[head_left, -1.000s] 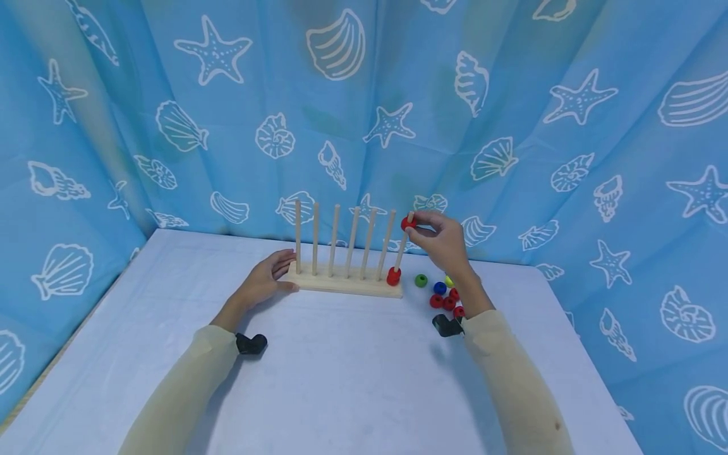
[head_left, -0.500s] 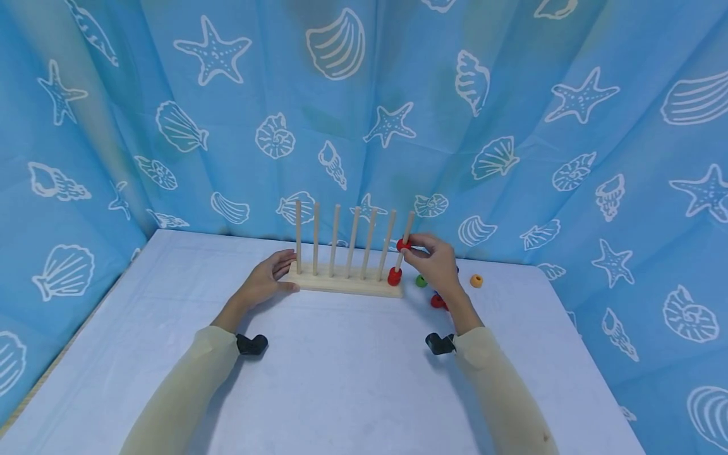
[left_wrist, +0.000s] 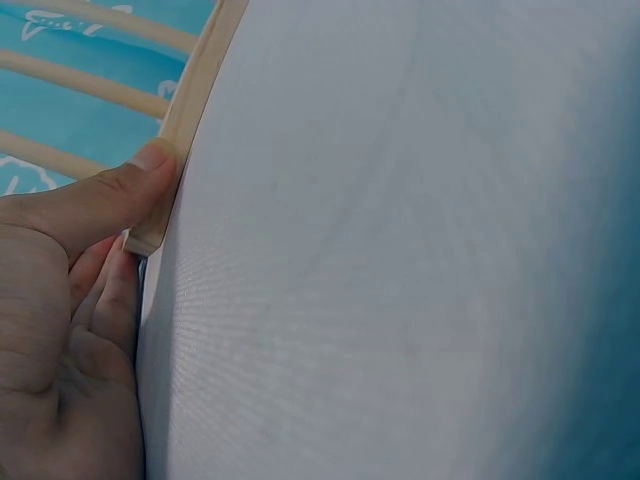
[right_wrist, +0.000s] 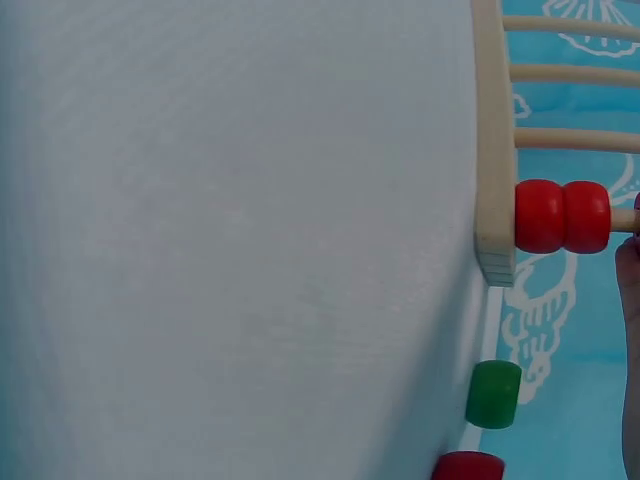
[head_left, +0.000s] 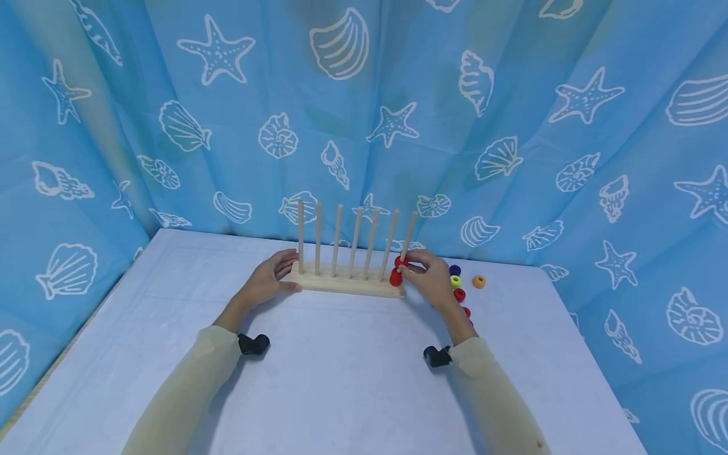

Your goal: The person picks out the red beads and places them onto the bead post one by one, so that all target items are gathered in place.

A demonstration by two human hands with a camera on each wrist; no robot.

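A blue shell-patterned curtain (head_left: pixel 421 63) hangs behind a white tablecloth (head_left: pixel 341 373).

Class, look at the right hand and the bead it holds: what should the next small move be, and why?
Probably the right hand should slide its red bead down the rightmost peg onto the two red beads: the bead is threaded, bare peg shows between it and them in the right wrist view, and the left hand holds the base.
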